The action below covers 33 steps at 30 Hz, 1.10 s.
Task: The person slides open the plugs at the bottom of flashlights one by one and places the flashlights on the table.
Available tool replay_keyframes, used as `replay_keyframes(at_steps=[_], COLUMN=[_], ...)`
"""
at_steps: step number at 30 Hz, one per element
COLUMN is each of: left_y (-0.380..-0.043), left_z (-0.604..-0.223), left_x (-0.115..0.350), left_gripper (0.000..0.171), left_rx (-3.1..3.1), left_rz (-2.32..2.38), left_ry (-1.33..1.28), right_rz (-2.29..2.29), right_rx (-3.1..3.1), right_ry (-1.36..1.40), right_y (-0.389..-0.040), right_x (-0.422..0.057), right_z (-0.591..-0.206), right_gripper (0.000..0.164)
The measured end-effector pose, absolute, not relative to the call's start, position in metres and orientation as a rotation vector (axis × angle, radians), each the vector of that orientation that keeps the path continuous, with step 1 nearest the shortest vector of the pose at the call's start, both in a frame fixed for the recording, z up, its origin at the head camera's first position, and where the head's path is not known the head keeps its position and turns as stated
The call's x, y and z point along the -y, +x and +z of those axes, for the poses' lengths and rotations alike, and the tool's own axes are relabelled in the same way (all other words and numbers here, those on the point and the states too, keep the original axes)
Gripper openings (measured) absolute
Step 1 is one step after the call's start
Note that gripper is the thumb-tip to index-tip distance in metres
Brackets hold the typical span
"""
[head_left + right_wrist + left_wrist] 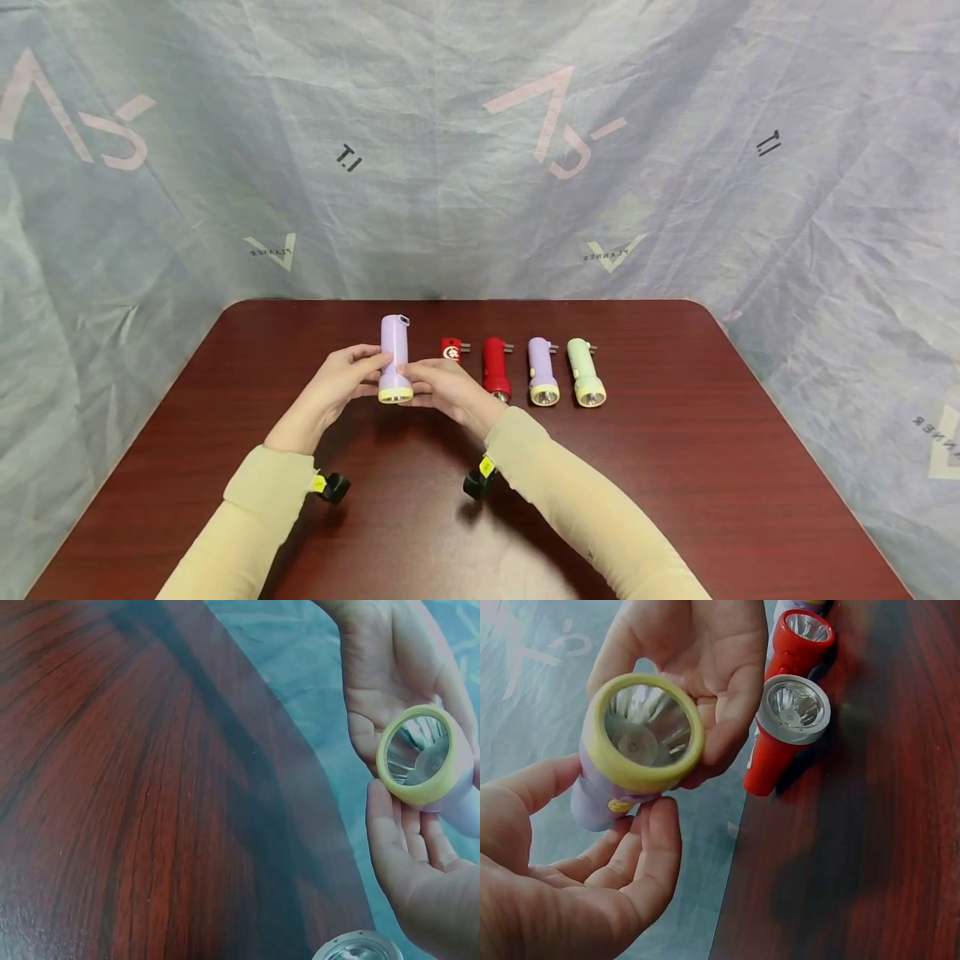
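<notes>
A lilac flashlight (394,358) with a pale yellow rim is held up over the table between both hands, lens end toward me. My left hand (341,379) holds it from the left, thumb along the body. From the right, my right hand (450,392) pinches it near the head, with its thumb on the front. The left wrist view shows the reflector and clear lens (646,726), plus a small yellow switch (619,805) on the side. In the right wrist view the yellow rim (415,796) sits just above the right fingers.
To the right lies a row: a red flashlight with white print (451,348), partly behind the right hand, a plain red one (495,364), a lilac one (540,364) and a pale green one (582,364). Metal plug prongs stick out from them. Grey printed cloth (450,208) hangs behind the table (660,467).
</notes>
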<state>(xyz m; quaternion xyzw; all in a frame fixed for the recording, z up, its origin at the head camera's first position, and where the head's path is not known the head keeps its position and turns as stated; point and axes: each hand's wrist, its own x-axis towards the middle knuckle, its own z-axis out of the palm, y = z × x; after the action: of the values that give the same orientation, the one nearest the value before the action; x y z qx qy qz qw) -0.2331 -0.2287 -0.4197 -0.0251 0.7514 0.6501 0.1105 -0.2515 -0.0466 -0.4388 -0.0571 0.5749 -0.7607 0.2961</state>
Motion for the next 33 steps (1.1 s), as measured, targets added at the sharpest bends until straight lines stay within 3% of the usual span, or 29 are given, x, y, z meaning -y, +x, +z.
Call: replay_keyframes(at_steps=[10,33], left_y=[-0.241,-0.236], left_z=[-0.426,-0.423], left_x=[0.223,0.199], left_gripper=[0.056,0.048], left_rx=[-2.171,-2.197], left_rz=[1.985,2.022], left_ry=[-0.032,0.036], right_rz=[-1.987,-1.972], right_rx=[-1.573,-1.747], right_ry=[-0.196,-0.230], right_y=[-0.248,-0.253], right_x=[0.035,0.010], right_z=[-0.443,-0.440], right_gripper=[0.032,0.041])
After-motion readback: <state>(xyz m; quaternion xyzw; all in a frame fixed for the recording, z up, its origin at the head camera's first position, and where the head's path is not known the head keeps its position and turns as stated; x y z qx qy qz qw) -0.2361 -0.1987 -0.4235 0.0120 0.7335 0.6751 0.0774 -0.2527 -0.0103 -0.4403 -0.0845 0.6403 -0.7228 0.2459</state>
